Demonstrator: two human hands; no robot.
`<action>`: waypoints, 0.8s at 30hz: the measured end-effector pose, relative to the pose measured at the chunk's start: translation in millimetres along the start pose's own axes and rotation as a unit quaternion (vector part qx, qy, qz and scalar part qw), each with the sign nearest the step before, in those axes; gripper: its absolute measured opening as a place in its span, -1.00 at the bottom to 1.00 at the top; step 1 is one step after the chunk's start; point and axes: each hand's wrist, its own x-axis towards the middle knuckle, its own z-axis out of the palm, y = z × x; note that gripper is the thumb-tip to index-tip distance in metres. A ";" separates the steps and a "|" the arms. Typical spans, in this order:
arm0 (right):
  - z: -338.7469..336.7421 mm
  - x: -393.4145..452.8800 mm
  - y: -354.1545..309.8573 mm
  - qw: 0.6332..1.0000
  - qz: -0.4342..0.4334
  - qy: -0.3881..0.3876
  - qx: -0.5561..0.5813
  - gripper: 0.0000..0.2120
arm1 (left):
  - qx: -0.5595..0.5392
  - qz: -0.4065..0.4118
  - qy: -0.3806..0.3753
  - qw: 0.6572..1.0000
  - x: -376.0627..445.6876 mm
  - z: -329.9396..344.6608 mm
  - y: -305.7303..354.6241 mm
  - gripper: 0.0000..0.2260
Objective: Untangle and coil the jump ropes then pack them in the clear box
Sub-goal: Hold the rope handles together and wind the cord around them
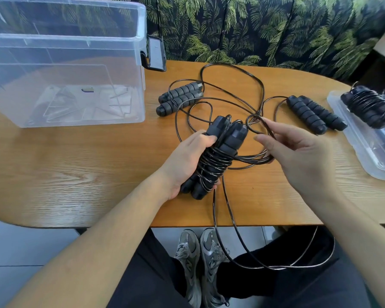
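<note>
The clear box stands at the table's left end, with no rope packed in it. Right of it, a paired set of handles, partly wound with cord, is clasped in the left hand, fingers curled round it. The loose cord is pinched in the right hand. Each turn is best laid snug beside the last under steady tension, while the slack hanging over the table edge is fed clear of the two uncoiled ropes behind.
</note>
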 end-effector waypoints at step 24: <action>4.7 -21.6 -16.6 0.952 -0.191 -0.018 -0.237 -0.73 | -0.020 0.024 0.022 0.999 -4.8 9.2 2.0 -0.85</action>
